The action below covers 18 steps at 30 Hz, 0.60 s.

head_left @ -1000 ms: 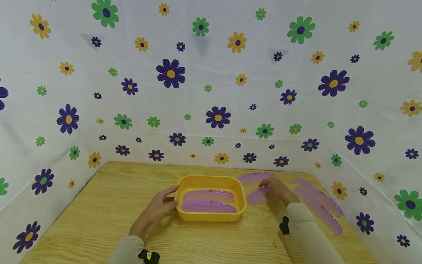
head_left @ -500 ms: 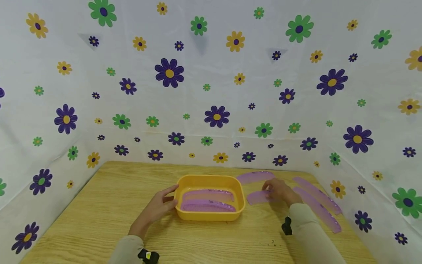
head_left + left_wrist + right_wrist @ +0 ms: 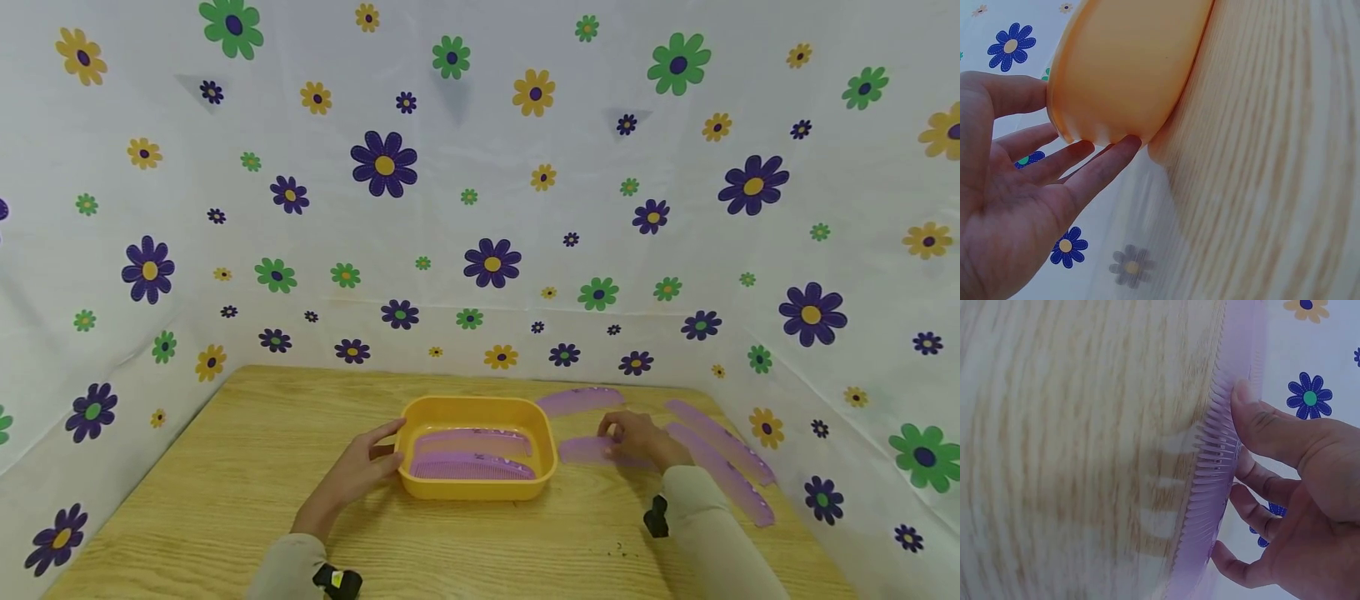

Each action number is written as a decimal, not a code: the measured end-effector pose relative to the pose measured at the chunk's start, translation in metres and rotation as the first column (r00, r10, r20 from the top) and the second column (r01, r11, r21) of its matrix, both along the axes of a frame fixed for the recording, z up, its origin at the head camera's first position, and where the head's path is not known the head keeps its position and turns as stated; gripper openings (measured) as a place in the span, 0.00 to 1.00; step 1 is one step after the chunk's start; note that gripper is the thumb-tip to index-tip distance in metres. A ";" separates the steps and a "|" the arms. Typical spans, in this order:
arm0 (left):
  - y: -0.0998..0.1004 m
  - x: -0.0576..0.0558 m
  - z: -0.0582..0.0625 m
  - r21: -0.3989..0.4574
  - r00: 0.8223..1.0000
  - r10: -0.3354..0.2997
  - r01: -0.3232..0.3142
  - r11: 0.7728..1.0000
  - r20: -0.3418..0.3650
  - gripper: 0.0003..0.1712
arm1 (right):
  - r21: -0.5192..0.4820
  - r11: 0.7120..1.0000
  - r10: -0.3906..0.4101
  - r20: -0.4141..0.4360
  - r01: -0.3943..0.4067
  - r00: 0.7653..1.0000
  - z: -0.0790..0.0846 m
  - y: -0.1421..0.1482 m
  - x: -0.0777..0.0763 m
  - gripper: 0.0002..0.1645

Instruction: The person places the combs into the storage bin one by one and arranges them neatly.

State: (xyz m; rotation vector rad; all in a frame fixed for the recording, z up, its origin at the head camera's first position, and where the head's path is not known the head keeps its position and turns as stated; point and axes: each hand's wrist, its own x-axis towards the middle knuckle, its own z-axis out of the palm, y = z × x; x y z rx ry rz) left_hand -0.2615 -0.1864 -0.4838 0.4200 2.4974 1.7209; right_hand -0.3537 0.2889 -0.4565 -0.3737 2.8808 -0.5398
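Note:
A yellow plastic tub (image 3: 476, 490) stands on the wooden table with two purple combs (image 3: 472, 468) lying inside it. My left hand (image 3: 358, 473) touches the tub's left end, fingers spread, fingertips against its outer wall and rim. Right of the tub, my right hand (image 3: 640, 439) pinches another purple comb (image 3: 581, 450), which lies low over the table. The right wrist view shows the thumb on the toothed side of this comb (image 3: 1207, 487), with the other fingers along its back edge.
One more purple comb (image 3: 581, 401) lies behind the right hand. Two further combs (image 3: 727, 471) lie side by side at the table's right. White cloth (image 3: 450, 208) with printed flowers walls the table (image 3: 247, 450) at the back and sides.
My right hand has shifted slightly right, and the comb at its fingers has turned more level across the view. The left hand and tub hold their place.

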 end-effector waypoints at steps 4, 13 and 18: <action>0.000 0.000 0.000 -0.008 1.000 0.007 -0.007 1.000 0.005 0.35 | -0.044 0.998 0.039 0.006 -0.039 0.999 -0.002 0.002 0.001 0.12; -0.001 0.000 0.000 -0.005 1.000 0.008 -0.008 1.000 0.007 0.35 | -0.132 0.981 0.132 -0.057 -0.139 0.990 -0.003 0.009 0.004 0.12; 0.000 0.000 0.000 -0.008 1.000 0.008 -0.008 1.000 0.006 0.34 | -0.132 0.977 0.152 -0.108 -0.165 0.983 -0.005 0.013 0.002 0.13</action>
